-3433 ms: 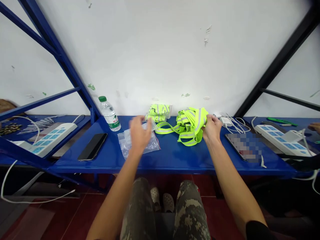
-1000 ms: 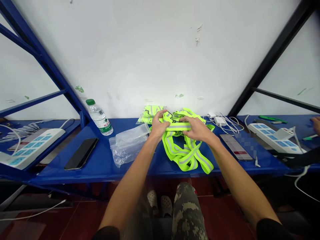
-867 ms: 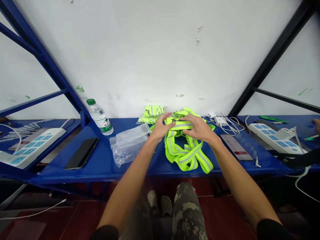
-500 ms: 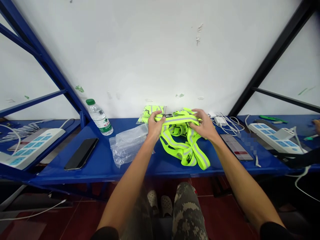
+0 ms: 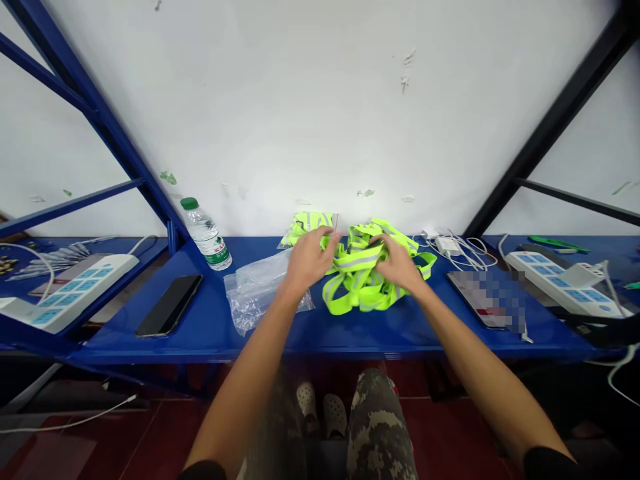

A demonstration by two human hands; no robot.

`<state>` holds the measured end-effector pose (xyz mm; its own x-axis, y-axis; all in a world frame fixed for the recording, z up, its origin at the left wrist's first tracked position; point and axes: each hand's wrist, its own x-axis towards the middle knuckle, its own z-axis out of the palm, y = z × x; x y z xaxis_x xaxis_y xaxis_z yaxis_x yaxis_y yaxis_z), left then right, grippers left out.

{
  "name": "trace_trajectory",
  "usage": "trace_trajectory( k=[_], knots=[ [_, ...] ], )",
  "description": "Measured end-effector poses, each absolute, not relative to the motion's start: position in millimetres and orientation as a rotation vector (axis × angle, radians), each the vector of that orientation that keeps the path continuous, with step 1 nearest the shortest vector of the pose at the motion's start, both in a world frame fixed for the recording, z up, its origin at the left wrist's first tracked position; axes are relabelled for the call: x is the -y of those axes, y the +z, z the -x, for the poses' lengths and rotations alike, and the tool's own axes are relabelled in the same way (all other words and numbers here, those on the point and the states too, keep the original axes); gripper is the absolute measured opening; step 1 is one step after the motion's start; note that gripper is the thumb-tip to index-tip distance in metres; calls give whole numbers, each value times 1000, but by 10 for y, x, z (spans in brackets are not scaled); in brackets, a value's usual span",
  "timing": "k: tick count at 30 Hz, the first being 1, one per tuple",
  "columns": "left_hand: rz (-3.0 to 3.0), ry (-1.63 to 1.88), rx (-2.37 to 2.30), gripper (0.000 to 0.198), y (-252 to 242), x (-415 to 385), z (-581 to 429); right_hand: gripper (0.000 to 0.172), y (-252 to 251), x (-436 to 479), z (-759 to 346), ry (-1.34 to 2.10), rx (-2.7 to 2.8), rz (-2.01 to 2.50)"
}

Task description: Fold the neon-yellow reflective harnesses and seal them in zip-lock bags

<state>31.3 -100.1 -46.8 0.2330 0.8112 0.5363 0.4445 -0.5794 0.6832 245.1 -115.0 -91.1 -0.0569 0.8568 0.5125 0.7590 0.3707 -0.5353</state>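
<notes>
A tangle of neon yellow-green straps with grey reflective stripes (image 5: 367, 280) lies on the blue table. My left hand (image 5: 311, 259) is at the left edge of the straps, thumb and fingers apart, with no strap plainly held between them. My right hand (image 5: 397, 263) is closed on a strap at the upper right of the tangle. Behind my left hand, against the wall, sits a clear bag with more neon material (image 5: 306, 223). Crumpled clear plastic bags (image 5: 255, 283) lie left of my left hand, partly behind the forearm.
A water bottle with a green cap (image 5: 207, 237) stands at the left, near a black phone (image 5: 170, 305). White cables and a charger (image 5: 450, 247) lie at the right, behind another phone (image 5: 480, 300). Power strips (image 5: 75, 293) rest on both sides by the metal frames.
My left hand has come off the stretched strap. The strap has dropped and bunched up, and the loops that hung toward the front edge have moved back. The view has shifted slightly.
</notes>
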Motion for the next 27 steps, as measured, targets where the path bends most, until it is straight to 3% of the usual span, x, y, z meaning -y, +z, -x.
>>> trace_trajectory(
  k=[3, 7, 9, 12, 14, 17, 23, 27],
  knots=[
    [-2236, 1197, -1513, 54, -446, 1076, 74, 33, -475, 916, -2651, -12, 1419, 1243],
    [-2343, 278, -1731, 111, -689, 1147, 597, 50, -185, 784, -2724, -387, 1272, 1431],
    [-2360, 16, -1669, 125, -836, 1172, 781, 60, -263, 813, -2634, -442, 1521, 1591],
    [-2438, 82, -1639, 96, -966, 1195, 908, 63, -629, 868, -2377, -343, 1929, 1555],
    [-2490, 180, -1634, 67, -981, 1196, 921, 55, -956, 848, -2218, -209, 2152, 1535],
    [-2559, 270, -1634, 43, -934, 1183, 919, 49, -1372, 703, -2142, -193, 2227, 1677],
    [-2732, 552, -1817, 28, -790, 1147, 1013, 43, -1345, 453, -2221, -143, 2266, 1957],
    [-2699, 333, -1895, 26, -969, 1026, 1113, 44, -947, 595, -2089, -125, 2162, 2139]
  ],
)
